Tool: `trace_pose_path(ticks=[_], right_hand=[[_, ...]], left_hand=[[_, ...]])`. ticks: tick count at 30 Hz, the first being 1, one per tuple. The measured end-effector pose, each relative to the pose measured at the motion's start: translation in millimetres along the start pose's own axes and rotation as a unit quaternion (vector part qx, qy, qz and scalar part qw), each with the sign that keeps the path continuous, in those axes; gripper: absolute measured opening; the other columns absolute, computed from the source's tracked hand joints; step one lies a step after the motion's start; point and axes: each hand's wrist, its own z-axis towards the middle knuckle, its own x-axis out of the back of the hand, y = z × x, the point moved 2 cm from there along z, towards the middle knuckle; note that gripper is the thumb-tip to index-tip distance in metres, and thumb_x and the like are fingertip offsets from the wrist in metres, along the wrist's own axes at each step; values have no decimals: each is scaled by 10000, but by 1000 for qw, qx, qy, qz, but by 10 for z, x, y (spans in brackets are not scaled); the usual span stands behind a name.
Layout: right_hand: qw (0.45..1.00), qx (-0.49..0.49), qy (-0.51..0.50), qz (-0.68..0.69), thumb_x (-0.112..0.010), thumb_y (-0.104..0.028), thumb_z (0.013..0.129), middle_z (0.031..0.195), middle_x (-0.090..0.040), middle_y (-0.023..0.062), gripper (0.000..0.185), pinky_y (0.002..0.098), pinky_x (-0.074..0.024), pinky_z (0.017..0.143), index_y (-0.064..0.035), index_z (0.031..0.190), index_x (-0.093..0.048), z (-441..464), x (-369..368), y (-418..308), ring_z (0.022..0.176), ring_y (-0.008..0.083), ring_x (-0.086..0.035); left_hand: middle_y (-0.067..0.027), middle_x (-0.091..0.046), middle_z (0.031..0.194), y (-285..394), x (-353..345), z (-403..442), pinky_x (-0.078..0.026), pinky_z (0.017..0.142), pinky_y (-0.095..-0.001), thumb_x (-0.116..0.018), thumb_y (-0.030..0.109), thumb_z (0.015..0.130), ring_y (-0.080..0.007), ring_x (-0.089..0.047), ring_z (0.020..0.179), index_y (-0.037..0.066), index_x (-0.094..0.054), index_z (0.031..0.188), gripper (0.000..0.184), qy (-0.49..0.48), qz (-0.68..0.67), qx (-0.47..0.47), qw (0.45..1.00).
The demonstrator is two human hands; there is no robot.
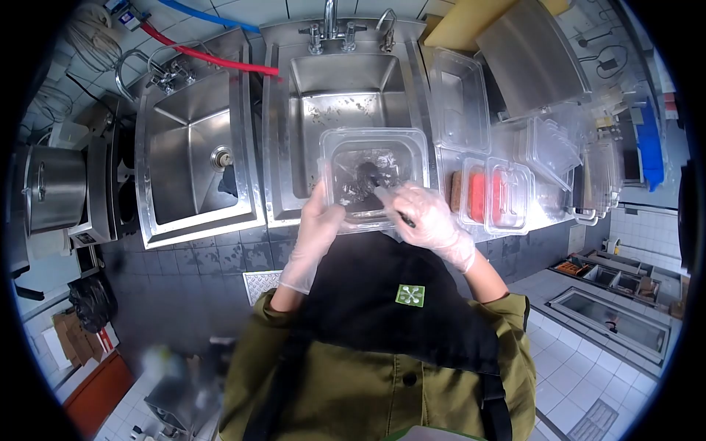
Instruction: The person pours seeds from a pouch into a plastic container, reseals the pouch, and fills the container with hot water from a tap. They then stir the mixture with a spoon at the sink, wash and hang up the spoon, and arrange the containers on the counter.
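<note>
Over the front of the right-hand sink, my left hand (315, 234), in a clear glove, grips the near left side of a clear plastic food container (373, 135). The container is tilted so its inside faces me. Also gloved, my right hand (428, 222) is closed around the handle of a dark scrub brush (370, 176). Its round, blurred head lies against the container's bottom. Shiny wet patches show around the brush head.
Food scraps lie in the right-hand sink (346, 73); a dark cloth (229, 180) hangs in the left sink (187, 147). Clear containers (460, 99) and a red sponge (485, 197) occupy the right counter. A red hose (213, 57) reaches between the sinks.
</note>
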Motion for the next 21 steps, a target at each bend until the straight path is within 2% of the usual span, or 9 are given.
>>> trace_pose_path(ticks=[5, 7, 10, 12, 13, 15, 16, 19, 21], right_hand=[[991, 5, -38, 132, -641, -25, 774, 830, -634, 91, 269, 365, -530, 670, -26, 1043, -640, 19, -110, -81, 797, 275, -631], [989, 6, -40, 143, -642, -27, 777, 821, -635, 97, 251, 368, -531, 674, -22, 1028, -643, -17, -57, -51, 784, 279, -635], [1000, -3, -21, 23, -641, -22, 751, 775, -612, 84, 204, 377, -516, 642, -36, 954, -639, -9, 69, 0, 728, 276, -619], [998, -4, -7, -66, -644, -22, 700, 750, -577, 60, 221, 372, -499, 614, -60, 917, -627, 36, 71, 40, 710, 257, -600], [998, -4, -1, -62, -645, -21, 691, 755, -575, 55, 243, 371, -498, 615, -61, 929, -625, 56, 31, 50, 716, 252, -599], [998, -5, 12, -55, -648, -18, 673, 764, -570, 44, 287, 368, -496, 616, -64, 955, -620, 83, -61, 67, 728, 241, -597], [999, 7, -2, -51, -649, -7, 672, 800, -585, 40, 363, 368, -509, 647, -55, 1031, -621, 85, -107, 61, 775, 240, -604], [999, 8, 11, 38, -648, 3, 680, 830, -594, 44, 415, 370, -520, 676, -51, 1090, -620, 154, -255, -35, 824, 247, -606], [996, -2, -19, 82, -647, -2, 738, 873, -624, 64, 365, 370, -525, 702, -46, 1101, -634, 122, -326, -70, 852, 260, -617]], left_hand=[[-127, -493, 1363, -100, 107, 63, -576, 651, -266, -428, -74, 831, -122, -624, 799, 70, -240, 1510, 719, 2, 24, -38, 999], [-128, -458, 1403, 103, 4, -26, -580, 655, -268, -428, -75, 829, -122, -618, 804, 66, -233, 1512, 724, 10, -21, 0, 1000], [-145, -476, 1370, 40, 66, -25, -613, 748, -327, -364, -86, 842, -221, -669, 927, 119, -174, 1528, 741, -13, 29, 14, 999], [-147, -425, 1424, -25, 80, -7, -594, 688, -291, -407, -80, 831, -156, -636, 847, 81, -199, 1520, 737, -11, 12, 3, 1000], [-149, -400, 1452, -37, 84, 0, -584, 658, -272, -429, -77, 826, -124, -620, 807, 62, -211, 1516, 737, -10, 3, -3, 1000], [-147, -401, 1451, -25, 89, 8, -584, 656, -273, -429, -77, 826, -118, -617, 804, 65, -214, 1516, 737, -14, 0, 1, 1000], [-146, -401, 1451, -12, 88, 10, -583, 655, -273, -429, -77, 826, -115, -616, 803, 67, -216, 1516, 737, -15, -2, 3, 1000], [-138, -412, 1445, 24, 149, 17, -583, 657, -272, -432, -76, 824, -122, -615, 838, 62, -221, 1514, 734, -24, -2, 33, 999], [-135, -421, 1440, -58, 201, 67, -582, 656, -271, -429, -79, 823, -121, -616, 834, 66, -216, 1516, 739, -18, 28, -14, 999]])
